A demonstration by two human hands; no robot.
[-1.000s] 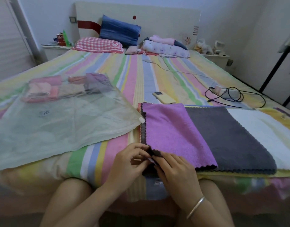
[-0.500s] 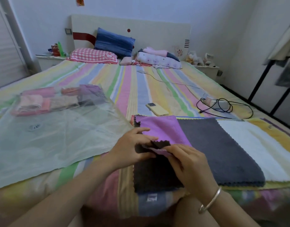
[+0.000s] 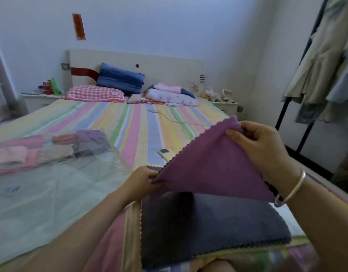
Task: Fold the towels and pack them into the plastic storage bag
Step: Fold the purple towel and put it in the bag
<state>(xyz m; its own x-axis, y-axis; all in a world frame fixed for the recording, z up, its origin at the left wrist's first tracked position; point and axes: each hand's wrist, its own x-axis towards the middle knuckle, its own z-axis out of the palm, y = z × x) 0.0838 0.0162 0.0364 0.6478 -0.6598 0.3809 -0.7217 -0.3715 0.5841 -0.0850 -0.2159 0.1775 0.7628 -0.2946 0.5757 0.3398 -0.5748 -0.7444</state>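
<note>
On the striped bed (image 3: 145, 134), at its near edge, a dark grey towel (image 3: 208, 226) lying flat. Held above it, a purple towel (image 3: 214, 165), long axis slanting from low left up to high right. Pinched at those two corners by the left hand (image 3: 141, 181) and the right hand (image 3: 261, 146). Along the left edge, the plastic storage bag (image 3: 41, 193), flat.

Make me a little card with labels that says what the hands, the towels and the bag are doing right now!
left hand: pinches the lower corner of the purple towel
right hand: grips the upper corner of the purple towel
purple towel: held up, spread between both hands, above the dark grey towel
dark grey towel: lies flat on the bed
plastic storage bag: lies flat on the bed, to the left
folded towels: inside the bag, at its far end
phone: on the bed, beyond the towels
</note>
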